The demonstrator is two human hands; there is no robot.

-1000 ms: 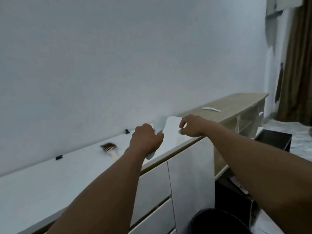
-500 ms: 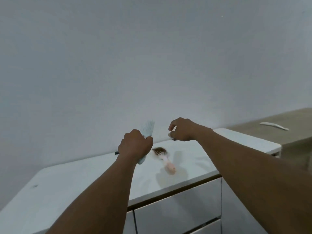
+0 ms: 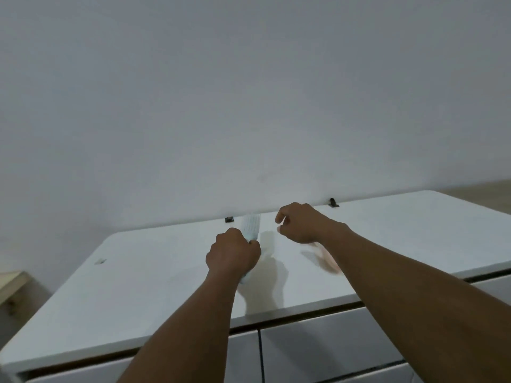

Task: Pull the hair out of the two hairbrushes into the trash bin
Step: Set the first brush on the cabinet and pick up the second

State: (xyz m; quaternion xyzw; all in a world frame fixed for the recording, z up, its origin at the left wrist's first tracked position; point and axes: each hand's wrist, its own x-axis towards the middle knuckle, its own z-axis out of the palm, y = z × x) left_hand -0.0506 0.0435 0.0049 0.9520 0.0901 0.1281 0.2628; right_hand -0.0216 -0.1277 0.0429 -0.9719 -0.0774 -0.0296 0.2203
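Left hand (image 3: 233, 255): grip clamped around the handle of a pale blue hairbrush (image 3: 251, 226), head upright above my fist, over the white table (image 3: 143, 275). Right hand (image 3: 300, 223): fingers curled, tips pinched near together; whether hair sits between them I cannot tell. Second hairbrush (image 3: 327, 259): pinkish, blurred, lying on the table mostly behind my right forearm. Trash bin: not in view. Method, as I judge it: steady the handle, pinch strands at the bristle roots, pull outward along the bristles. Materials: smooth plastic handle, stiff fine bristles, glossy flat tabletop with two small dark clips (image 3: 333, 202) at its back edge.
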